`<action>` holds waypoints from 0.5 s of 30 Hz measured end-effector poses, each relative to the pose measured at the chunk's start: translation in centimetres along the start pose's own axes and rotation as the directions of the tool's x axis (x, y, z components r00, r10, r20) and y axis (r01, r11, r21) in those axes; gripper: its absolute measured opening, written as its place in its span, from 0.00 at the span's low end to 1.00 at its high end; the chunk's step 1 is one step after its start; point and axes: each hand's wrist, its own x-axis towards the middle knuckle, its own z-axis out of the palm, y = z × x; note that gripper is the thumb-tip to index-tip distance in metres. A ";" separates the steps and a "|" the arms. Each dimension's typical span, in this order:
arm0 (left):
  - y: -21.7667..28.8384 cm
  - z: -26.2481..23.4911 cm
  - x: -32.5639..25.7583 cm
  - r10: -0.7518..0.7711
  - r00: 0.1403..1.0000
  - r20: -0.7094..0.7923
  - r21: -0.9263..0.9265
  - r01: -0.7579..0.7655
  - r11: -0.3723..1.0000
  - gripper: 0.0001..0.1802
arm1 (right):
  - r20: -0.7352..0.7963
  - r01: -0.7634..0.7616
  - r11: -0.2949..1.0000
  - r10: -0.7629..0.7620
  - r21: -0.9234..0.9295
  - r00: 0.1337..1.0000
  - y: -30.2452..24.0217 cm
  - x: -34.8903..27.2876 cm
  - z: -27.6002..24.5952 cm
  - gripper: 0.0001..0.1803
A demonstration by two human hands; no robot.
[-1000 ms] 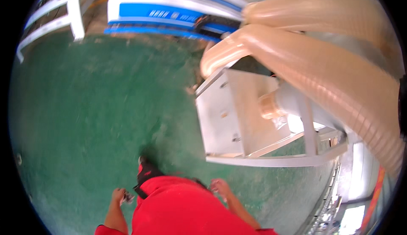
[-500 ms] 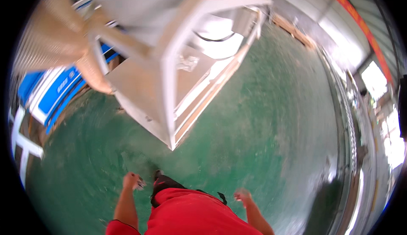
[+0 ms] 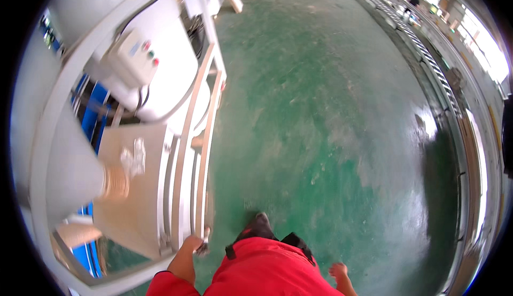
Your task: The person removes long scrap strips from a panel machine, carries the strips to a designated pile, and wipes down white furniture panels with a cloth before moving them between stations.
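Observation:
My left hand (image 3: 193,244) hangs low beside the corner of a white machine frame (image 3: 176,189). Its fingers are closed round something small and dark with a pale glint, too blurred to name. On the right, my right hand (image 3: 337,269) hangs by my side over the green floor, fingers loosely curled in, with nothing seen in them. Between the hands, one dark shoe (image 3: 260,221) shows ahead of my red shirt.
Within the frame are a control box (image 3: 131,58) with coloured buttons, a brown board (image 3: 131,210) bearing a clear plastic piece (image 3: 139,156), and a ribbed hose (image 3: 115,182). Green floor (image 3: 310,109) stretches ahead. A long roller track (image 3: 422,50) runs along the right.
The white machine has shifted from ahead of me to close on my left, and its control box now shows. My view has turned, and more floor lies ahead. Both hands stay low.

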 end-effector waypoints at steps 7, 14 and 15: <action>24.7 -49.0 22.9 -0.058 0.847 -0.529 -0.538 -0.281 0.795 0.20 | 0.039 -0.297 0.633 0.388 0.715 0.921 -1.5 4.7 -1.7 0.15; 34.2 -59.0 37.1 -0.112 0.895 -0.432 -0.452 -0.108 0.886 0.19 | 0.201 -0.170 0.806 0.064 0.568 0.977 -37.1 21.7 -5.8 0.15; 33.3 -58.4 37.9 -0.168 0.936 -0.310 -0.460 0.007 0.888 0.20 | 0.199 -0.108 0.825 -0.006 0.554 0.980 -41.6 24.6 -8.0 0.15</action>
